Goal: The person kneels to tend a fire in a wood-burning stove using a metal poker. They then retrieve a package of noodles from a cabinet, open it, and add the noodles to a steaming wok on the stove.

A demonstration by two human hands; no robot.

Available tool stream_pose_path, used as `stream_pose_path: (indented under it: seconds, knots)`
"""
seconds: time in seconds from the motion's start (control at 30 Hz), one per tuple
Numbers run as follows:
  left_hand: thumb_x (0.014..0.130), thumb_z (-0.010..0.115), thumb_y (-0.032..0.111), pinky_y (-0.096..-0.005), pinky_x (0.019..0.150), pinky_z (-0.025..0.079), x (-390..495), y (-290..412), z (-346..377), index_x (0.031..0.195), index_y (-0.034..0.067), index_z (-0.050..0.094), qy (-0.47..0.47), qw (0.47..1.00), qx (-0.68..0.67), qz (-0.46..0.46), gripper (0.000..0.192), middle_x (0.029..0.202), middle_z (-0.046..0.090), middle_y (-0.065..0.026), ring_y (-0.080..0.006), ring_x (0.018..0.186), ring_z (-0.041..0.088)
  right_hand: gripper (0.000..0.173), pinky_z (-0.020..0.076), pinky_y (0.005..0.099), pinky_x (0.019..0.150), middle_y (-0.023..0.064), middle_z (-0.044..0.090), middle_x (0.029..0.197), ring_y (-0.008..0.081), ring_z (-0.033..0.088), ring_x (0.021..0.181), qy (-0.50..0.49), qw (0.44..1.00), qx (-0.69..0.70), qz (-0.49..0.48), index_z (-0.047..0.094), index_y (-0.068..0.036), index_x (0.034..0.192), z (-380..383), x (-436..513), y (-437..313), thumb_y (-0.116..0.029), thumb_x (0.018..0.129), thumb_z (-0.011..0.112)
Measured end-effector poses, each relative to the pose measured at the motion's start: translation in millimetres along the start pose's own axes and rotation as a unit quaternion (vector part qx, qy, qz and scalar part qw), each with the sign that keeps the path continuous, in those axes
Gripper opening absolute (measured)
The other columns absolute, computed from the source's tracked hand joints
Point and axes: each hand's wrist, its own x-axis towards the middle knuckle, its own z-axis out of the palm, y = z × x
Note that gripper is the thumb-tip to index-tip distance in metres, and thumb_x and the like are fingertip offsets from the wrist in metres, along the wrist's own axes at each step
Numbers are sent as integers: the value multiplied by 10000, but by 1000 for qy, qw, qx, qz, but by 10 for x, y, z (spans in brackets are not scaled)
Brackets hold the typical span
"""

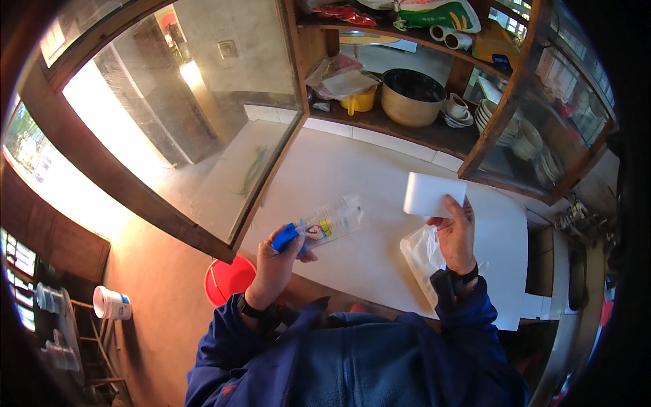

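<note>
My left hand (279, 259) grips the blue end of a clear plastic package (333, 221) with a printed label; the package points towards the middle of the white countertop. In my right hand (456, 234) is a white rectangular block (432, 194), pinched between thumb and fingers above the counter. What the block is made of, I cannot tell. Just below that hand, a translucent plastic bag (422, 254) lies on the countertop (371, 274), partly hidden by my right wrist.
An open glazed cabinet door (231, 244) juts out on the left. Behind the counter, wooden shelves hold a large pot (413, 102), a yellow container (360, 100) and stacked bowls (491, 119). Another glazed door (534, 147) stands open at right. A red bucket (229, 280) is below left.
</note>
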Motion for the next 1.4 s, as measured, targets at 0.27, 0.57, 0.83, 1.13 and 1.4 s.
stream_pose_path:
  seconds: [0.27,0.57,0.83,1.13,1.4]
  knots:
    - [938,551,82,-268,675,529,6,-39,34,1060,2,606,0,999,-46,-27,155,973,685,-125,-179,747,663,494,434,382,990,147,580,1266,240,582,1102,-200,973,-17,112,581,-60,1198,63,-178,219,-73,725,723]
    - [902,607,60,-259,734,516,-8,-67,77,1035,8,630,-15,999,-15,-35,144,939,677,-84,-139,777,631,394,456,291,939,46,613,1090,146,559,1033,-335,932,-96,97,557,-91,1209,438,-322,270,-74,842,699]
    - [889,627,67,-231,714,482,-61,13,-47,1033,-13,631,-55,973,218,40,165,817,632,-22,-83,779,575,295,484,281,866,58,612,1008,118,573,962,-345,917,-176,93,546,-15,1126,508,-330,357,-80,869,675]
    - [875,618,131,-290,627,487,-167,-198,-656,939,-6,630,37,943,329,20,152,723,634,-110,-142,673,599,276,527,254,601,33,643,989,134,615,811,-131,983,-79,98,584,-89,1163,543,-219,509,-181,907,630]
    - [876,607,103,-267,737,496,-781,-440,-1346,1052,-38,617,7,956,276,-100,225,855,649,-90,-132,805,606,441,520,269,546,95,619,1032,188,653,747,-33,984,-50,166,407,-193,1322,510,149,695,-173,921,590]
